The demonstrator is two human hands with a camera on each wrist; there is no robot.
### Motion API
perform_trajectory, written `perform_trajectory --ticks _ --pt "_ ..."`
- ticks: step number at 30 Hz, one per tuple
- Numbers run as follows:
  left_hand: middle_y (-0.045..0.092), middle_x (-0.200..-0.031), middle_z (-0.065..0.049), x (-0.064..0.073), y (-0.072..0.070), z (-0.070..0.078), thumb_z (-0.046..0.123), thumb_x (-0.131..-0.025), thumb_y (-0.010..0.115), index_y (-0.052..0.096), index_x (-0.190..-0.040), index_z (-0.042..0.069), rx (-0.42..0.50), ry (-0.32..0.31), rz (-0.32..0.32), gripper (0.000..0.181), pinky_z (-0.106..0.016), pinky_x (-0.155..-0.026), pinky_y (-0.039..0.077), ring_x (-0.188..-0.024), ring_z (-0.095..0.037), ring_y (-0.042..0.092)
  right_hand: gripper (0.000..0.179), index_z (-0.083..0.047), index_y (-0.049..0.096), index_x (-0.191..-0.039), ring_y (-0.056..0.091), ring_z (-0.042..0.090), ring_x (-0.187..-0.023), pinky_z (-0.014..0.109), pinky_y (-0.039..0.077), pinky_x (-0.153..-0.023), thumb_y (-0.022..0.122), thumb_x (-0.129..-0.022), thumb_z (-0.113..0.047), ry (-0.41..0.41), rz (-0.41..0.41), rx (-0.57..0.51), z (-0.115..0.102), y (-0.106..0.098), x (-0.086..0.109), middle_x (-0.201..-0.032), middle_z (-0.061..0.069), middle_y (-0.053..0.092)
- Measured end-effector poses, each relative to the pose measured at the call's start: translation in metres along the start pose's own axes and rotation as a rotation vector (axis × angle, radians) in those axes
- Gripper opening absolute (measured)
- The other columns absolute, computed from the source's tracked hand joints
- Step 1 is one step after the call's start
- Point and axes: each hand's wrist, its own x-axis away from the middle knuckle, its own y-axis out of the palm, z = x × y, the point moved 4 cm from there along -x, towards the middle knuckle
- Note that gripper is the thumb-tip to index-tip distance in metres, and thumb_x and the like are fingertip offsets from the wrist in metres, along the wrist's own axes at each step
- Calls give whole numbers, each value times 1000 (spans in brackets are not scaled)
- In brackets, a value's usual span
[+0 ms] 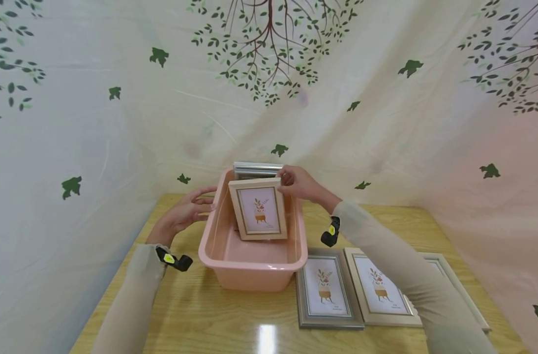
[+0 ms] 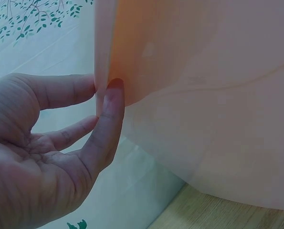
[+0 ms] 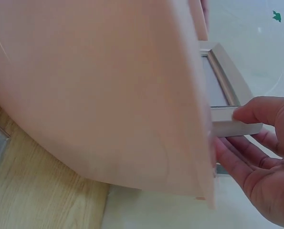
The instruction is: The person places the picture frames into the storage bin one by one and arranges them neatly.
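Note:
A pink plastic basin point(image 1: 255, 278) stands on the table. My left hand point(image 1: 185, 214) pinches its left rim, and the left wrist view shows the thumb and fingers on both sides of that rim point(image 2: 101, 57). With my right hand point(image 1: 301, 184) I grip the upper right corner of a cream picture frame point(image 1: 283, 216), which leans upright inside the basin. In the right wrist view the thumb lies on the front of this frame point(image 3: 239, 86) and the fingers are behind it. A silver picture frame point(image 1: 256, 169) stands behind it at the basin's far end.
Right of the basin, a grey-brown picture frame point(image 1: 302, 305), a cream picture frame point(image 1: 357, 280) and a pale frame point(image 1: 455, 278) lie in a row on the wooden table point(image 1: 216, 319). My right forearm partly covers them. A leaf-printed curtain point(image 1: 132, 137) hangs around the table.

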Motion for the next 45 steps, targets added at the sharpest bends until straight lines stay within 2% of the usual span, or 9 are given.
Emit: perform_trajectory --ticks 9,15,22,26,35,45 --pt "36 -154 -31 0 0 0 10 -103 58 21 -163 9 7 12 -2 70 -26 -90 58 -109 -8 63 27 2 60 -117 63 31 -96 34 55 -81 70 -93 -3 -13 50 -27 8 3 0 -108 22 65" --pt "35 -154 -32 1 0 2 10 -104 57 20 -163 9 13 18 -2 70 -25 -90 58 -108 -6 63 24 2 60 -113 63 27 -89 30 54 -78 71 -91 -1 -33 45 -14 7 3 1 -100 19 66" --pt "36 -153 -31 2 1 3 8 -103 57 20 -163 8 18 16 5 70 -26 -90 58 -107 -6 63 24 2 61 -111 65 27 -91 34 57 -83 73 -90 -3 -28 33 6 5 2 2 -99 18 68" --pt "37 -152 -31 3 2 3 8 -103 56 20 -163 8 21 11 5 70 -26 -90 57 -108 -7 62 23 0 62 -109 65 26 -90 32 57 -82 74 -90 -5 -20 30 25 9 2 2 -98 16 68" --pt "45 -145 -24 3 3 1 8 -104 56 20 -163 8 25 20 -4 70 -29 -93 57 -108 -6 63 21 -3 65 -108 63 25 -90 31 56 -82 75 -91 -8 -5 30 19 9 3 4 -99 13 67" --pt "40 -151 -29 3 2 -1 9 -103 57 21 -163 9 16 15 -2 70 -31 -94 57 -110 -8 63 16 -2 68 -106 63 24 -90 30 55 -83 74 -91 -6 -22 36 44 7 7 6 -103 14 71"
